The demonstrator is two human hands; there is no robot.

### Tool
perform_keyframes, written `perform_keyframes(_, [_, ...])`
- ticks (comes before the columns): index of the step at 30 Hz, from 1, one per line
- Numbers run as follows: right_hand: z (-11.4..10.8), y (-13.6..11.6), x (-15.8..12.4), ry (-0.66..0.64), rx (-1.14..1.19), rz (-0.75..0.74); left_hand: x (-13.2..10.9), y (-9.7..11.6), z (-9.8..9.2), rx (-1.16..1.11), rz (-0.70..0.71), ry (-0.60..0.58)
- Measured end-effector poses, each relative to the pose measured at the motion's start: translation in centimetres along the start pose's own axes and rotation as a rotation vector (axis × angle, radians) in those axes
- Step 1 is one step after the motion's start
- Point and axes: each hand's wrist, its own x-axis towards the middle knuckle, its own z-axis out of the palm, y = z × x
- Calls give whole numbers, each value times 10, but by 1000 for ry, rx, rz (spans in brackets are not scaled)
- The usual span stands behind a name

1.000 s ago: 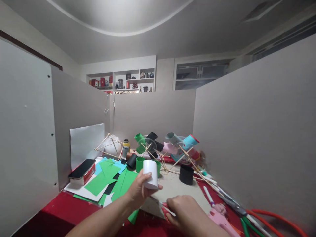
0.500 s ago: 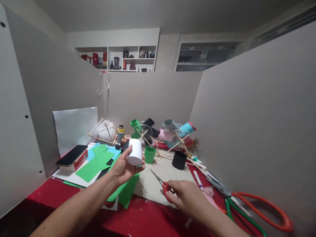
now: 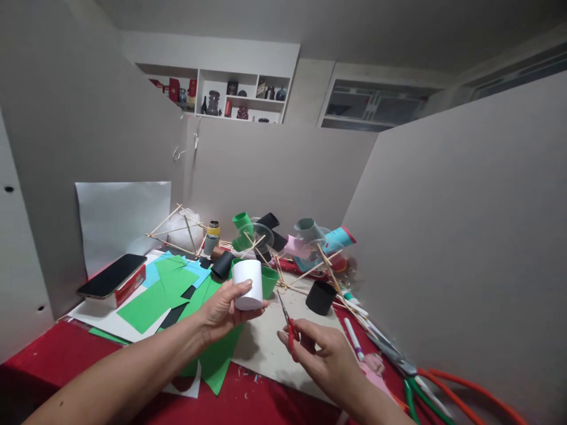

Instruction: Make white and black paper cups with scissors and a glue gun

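Note:
A white paper cup (image 3: pixel 248 283), shaped like a short cylinder, is held up in my left hand (image 3: pixel 228 310), thumb across its side and fingers beneath. In my right hand (image 3: pixel 321 348) is a small pair of red-handled scissors (image 3: pixel 290 330), blades pointing up and away, their tips a little right of the cup and apart from it. The blades look closed. Behind the white cup stands a green paper cup (image 3: pixel 269 282), partly hidden by it. A black paper cylinder (image 3: pixel 321 297) rests on the pale board (image 3: pixel 266 345) farther right.
Green paper sheets (image 3: pixel 148 307) and a phone on a box (image 3: pixel 113 277) lie left. At the back are stick frames carrying paper cups on clear discs (image 3: pixel 259 236). Large orange-handled scissors (image 3: pixel 460 389), green-handled scissors (image 3: pixel 410 389) and a marker (image 3: pixel 353 337) lie right. Grey panels (image 3: pixel 465 236) enclose the table.
The view has shifted slightly. My left hand has brought the white cup a little lower and right, now overlapping the green cup. The small scissors have turned more upright.

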Motion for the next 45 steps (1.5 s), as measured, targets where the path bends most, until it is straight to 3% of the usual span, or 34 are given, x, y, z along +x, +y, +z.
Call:
perform_keyframes(5, [0,-2,2,18,102,19,4,-11,-6,42,-7,38])
perform_keyframes(9, [8,-3,2,149,286,128,4,-22,-9,81,0,38])
perform_keyframes(18, [16,-17,3,210,634,392,-1,-40,-13,465,279,-66])
perform_keyframes(25, [24,-17,-8,245,762,471,-19,-44,-7,709,477,-109])
perform_keyframes(32, [37,-10,-13,321,791,453,-16,-45,-2,652,446,-103])
perform_keyframes(39, [46,13,-6,459,766,427,15,-37,1,802,403,69])
perform_keyframes(45, [44,20,1,580,765,382,36,-33,7,913,347,46])
